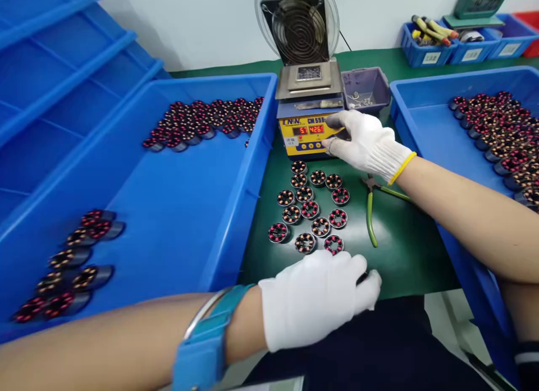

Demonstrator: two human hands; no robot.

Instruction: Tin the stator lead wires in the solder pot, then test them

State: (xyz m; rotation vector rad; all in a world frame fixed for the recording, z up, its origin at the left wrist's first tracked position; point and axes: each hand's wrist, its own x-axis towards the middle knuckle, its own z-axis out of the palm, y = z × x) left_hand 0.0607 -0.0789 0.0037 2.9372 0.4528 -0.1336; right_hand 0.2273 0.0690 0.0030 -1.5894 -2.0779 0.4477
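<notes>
My left hand (318,298), in a white glove, reaches in from the lower left over the table's front edge. Its fingers curl round a small dark piece with a hint of red, mostly hidden, which looks like a wound motor stator (361,278). Just beyond the knuckles stand several stators (310,210) with red or copper coils, in a loose group. My gloved right hand (365,138) is at the right front of the yellow-faced solder pot (310,134), thumb and forefinger apart with a dark gap between. Green-handled pliers (370,208) lie below that wrist.
Blue trays flank the work area: the left tray (229,228) and right tray (415,113) both contain many stators. A fan (298,32) stands behind the pot, beside a small purple-grey bin (381,85). Blue tool boxes (429,57) line the back right.
</notes>
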